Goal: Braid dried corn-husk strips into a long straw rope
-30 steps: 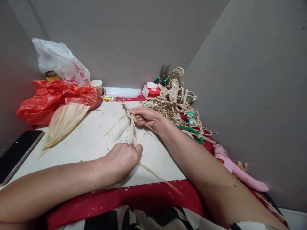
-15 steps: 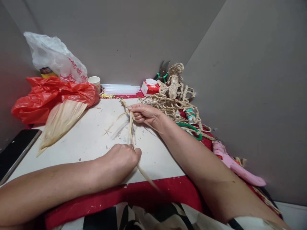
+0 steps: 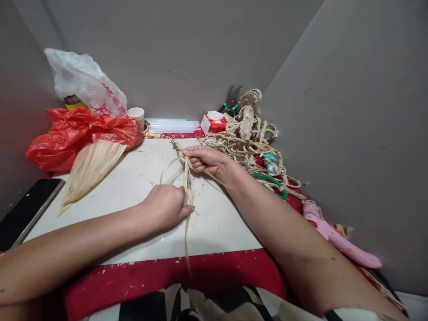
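My right hand (image 3: pixel 204 159) pinches a bundle of pale dried husk strips (image 3: pixel 186 176) over the white board. Past its fingertips pokes the bundle's short twisted end (image 3: pixel 176 144). One thin strip arcs to the left, and another trails under my right wrist. Nearer to me, my left hand (image 3: pixel 166 206) is closed on the strip that hangs toward me, thumb against it; the strip's loose tail (image 3: pixel 187 249) dangles below. The fingertips of my left hand are hidden. A wide dried husk (image 3: pixel 93 171) lies to the left, partly on a red plastic bag (image 3: pixel 63 140).
Coiled straw-coloured rope (image 3: pixel 247 129) is heaped at back right, by green-handled pruners (image 3: pixel 230 103) and a tissue box (image 3: pixel 213 124). A pink glue gun (image 3: pixel 341 238) lies at right. Clear sticks (image 3: pixel 174 125) and a paper cup (image 3: pixel 136 116) stand behind; a phone (image 3: pixel 28 214) lies left.
My left hand has moved up and slightly left along the hanging strip, and its thumb now shows. My right hand keeps its pinch. The whole view has shifted a little.
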Tool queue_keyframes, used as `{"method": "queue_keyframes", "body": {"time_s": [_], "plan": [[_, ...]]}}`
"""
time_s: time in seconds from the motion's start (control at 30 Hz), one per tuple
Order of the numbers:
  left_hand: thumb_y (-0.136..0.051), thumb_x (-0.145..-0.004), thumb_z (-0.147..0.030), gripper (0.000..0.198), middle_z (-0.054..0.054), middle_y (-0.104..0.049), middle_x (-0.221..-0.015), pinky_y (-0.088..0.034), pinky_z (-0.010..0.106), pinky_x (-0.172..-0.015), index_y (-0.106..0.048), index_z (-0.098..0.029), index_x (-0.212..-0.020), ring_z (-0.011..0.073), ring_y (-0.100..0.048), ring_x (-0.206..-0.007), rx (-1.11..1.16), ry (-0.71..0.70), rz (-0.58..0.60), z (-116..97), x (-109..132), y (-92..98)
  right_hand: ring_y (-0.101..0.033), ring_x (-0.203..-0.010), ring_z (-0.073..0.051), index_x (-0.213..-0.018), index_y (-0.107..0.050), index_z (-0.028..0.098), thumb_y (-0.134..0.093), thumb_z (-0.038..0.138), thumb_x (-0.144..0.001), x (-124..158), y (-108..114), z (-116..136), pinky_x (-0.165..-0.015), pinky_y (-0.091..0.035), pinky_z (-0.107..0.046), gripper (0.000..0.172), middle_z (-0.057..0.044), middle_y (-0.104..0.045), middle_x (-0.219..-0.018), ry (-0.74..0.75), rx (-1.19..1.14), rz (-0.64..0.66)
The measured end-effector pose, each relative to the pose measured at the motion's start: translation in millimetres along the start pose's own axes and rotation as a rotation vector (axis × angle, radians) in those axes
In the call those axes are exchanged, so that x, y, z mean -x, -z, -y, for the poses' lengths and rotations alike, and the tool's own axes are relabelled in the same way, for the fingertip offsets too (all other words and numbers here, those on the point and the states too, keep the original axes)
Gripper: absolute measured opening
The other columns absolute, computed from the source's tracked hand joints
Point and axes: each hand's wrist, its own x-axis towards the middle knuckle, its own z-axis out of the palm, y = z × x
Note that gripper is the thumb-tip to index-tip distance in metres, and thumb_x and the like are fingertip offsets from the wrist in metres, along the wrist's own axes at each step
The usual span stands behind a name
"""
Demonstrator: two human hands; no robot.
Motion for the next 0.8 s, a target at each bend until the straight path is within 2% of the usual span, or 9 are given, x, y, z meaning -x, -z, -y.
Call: {"method": "queue_keyframes", "body": {"time_s": [0.13,0.27,0.4,0.53,0.6,0.67,0.73,0.8], "plan": [[-0.041,-0.081,-0.024,0.023,0.01,-0.065,-0.076,-0.039,0.03,-0.057,-0.062,-0.016,-0.085,0.02,-0.06,-0.064,0.049,-0.064,-0.049,-11,-9,-12.5,-0.011,-0.037,-0.001,-0.069,-0.031,0.019,-0.063,0.021,-0.076,-1,1,0,-0.033,-0.011,-0.01,0.033,0.012,-0.018,-0.047,-0.007,-0.003,0.008],[-0.038,-0.079,-0.016,0.02,0.01,-0.064,-0.075,-0.038,0.03,-0.057,-0.058,-0.015,-0.077,0.0199,-0.059,-0.065,0.029,-0.053,-0.033,-1,0,-13.4,-0.01,-0.037,-0.001,-0.069,-0.031,0.02,-0.063,0.021,-0.076,-2,1,-1,-0.033,-0.01,-0.01,0.032,0.012,-0.018,-0.047,-0.016,0.005,0.014],[-0.037,-0.081,-0.017,0.015,0.009,-0.061,-0.078,-0.04,0.029,-0.06,-0.052,-0.016,-0.078,0.0177,-0.055,-0.065,0.167,-0.059,-0.006,11,32,2.3,-0.009,-0.037,-0.001,-0.068,-0.032,0.019,-0.063,0.021,-0.076,-1,0,-2,-0.033,-0.01,-0.01,0.032,0.012,-0.018,-0.047,-0.012,0.012,0.013],[-0.037,-0.085,-0.025,0.013,0.001,-0.056,-0.067,-0.041,0.024,-0.056,-0.048,-0.018,-0.081,0.0129,-0.051,-0.059,0.585,0.041,0.007,20,60,27.0,-0.011,-0.037,0.0,-0.067,-0.032,0.019,-0.064,0.022,-0.075,-2,-1,-3,-0.033,-0.009,-0.011,0.034,0.012,-0.02,-0.046,-0.016,0.022,0.014],[-0.038,-0.085,-0.026,0.014,-0.001,-0.056,-0.066,-0.043,0.023,-0.055,-0.05,-0.019,-0.09,0.0119,-0.053,-0.058,0.813,0.092,-0.032,26,60,34.5,-0.011,-0.037,0.0,-0.066,-0.032,0.019,-0.065,0.022,-0.075,-3,-1,-4,-0.034,-0.01,-0.011,0.034,0.012,-0.02,-0.046,-0.019,0.029,0.021],[-0.04,-0.084,-0.026,0.022,-0.001,-0.058,-0.066,-0.044,0.023,-0.052,-0.05,-0.018,-0.102,0.0114,-0.054,-0.054,0.935,0.15,-0.104,33,52,36.7,-0.011,-0.037,0.0,-0.066,-0.032,0.019,-0.065,0.023,-0.075,-4,0,-5,-0.034,-0.01,-0.011,0.034,0.012,-0.021,-0.046,-0.021,0.036,0.027],[-0.044,-0.082,-0.026,0.027,-0.002,-0.058,-0.064,-0.044,0.022,-0.049,-0.053,-0.018,-0.106,0.011,-0.054,-0.051,0.914,0.189,-0.219,40,38,35.7,-0.011,-0.036,0.0,-0.066,-0.033,0.019,-0.065,0.024,-0.076,-4,1,-5,-0.034,-0.01,-0.011,0.034,0.012,-0.021,-0.045,-0.018,0.044,0.036],[-0.047,-0.08,-0.025,0.025,-0.002,-0.058,-0.061,-0.043,0.022,-0.047,-0.057,-0.016,-0.1,0.0107,-0.054,-0.048,0.855,0.201,-0.334,48,25,35.4,-0.012,-0.037,0.0,-0.066,-0.034,0.018,-0.064,0.024,-0.076,-5,2,-6,-0.034,-0.01,-0.012,0.033,0.012,-0.021,-0.045,-0.01,0.051,0.043]]}}
